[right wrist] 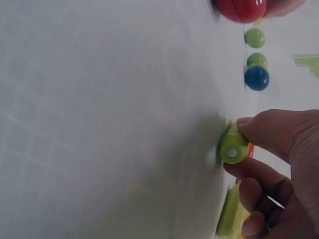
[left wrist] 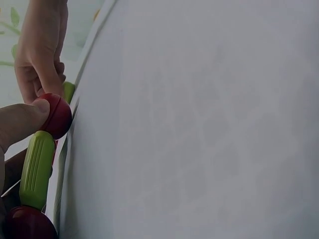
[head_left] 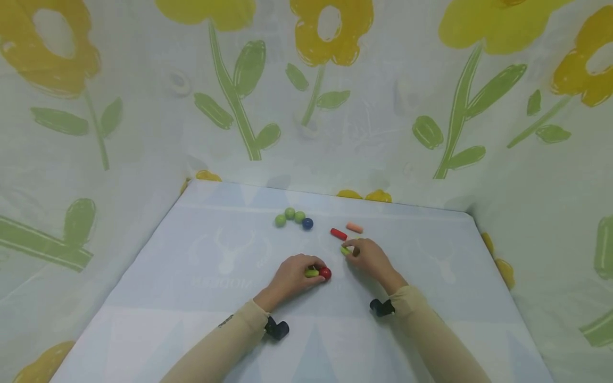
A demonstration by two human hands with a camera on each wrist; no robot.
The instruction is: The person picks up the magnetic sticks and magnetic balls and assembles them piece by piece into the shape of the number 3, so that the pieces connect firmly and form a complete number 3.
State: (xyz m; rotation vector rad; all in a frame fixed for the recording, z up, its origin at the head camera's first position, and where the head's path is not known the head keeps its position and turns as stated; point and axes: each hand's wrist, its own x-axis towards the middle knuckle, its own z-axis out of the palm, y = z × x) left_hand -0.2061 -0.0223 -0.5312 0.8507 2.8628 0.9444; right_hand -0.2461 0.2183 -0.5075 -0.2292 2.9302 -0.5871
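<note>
My left hand [head_left: 293, 277] grips a short light green rod [left wrist: 37, 172] with a glossy red ball [left wrist: 56, 117] on one end. A second dark red ball [left wrist: 30, 224] sits at the rod's other end, partly cut off in the left wrist view. To the right, my right hand [head_left: 372, 261] pinches another light green rod [right wrist: 233, 149] between thumb and finger, close over the table. Its end, with a small pale round spot, faces the right wrist camera. Another light green rod [right wrist: 229, 211] lies beneath the curled fingers of that hand.
Several green balls [head_left: 289, 213] and a dark blue ball [head_left: 308, 223] are grouped toward the back of the white table [head_left: 158, 319]. A red rod [head_left: 338, 234] and an orange-pink rod [head_left: 355, 227] lie just beyond my right hand. Flower-printed cloth [head_left: 364, 127] surrounds the table.
</note>
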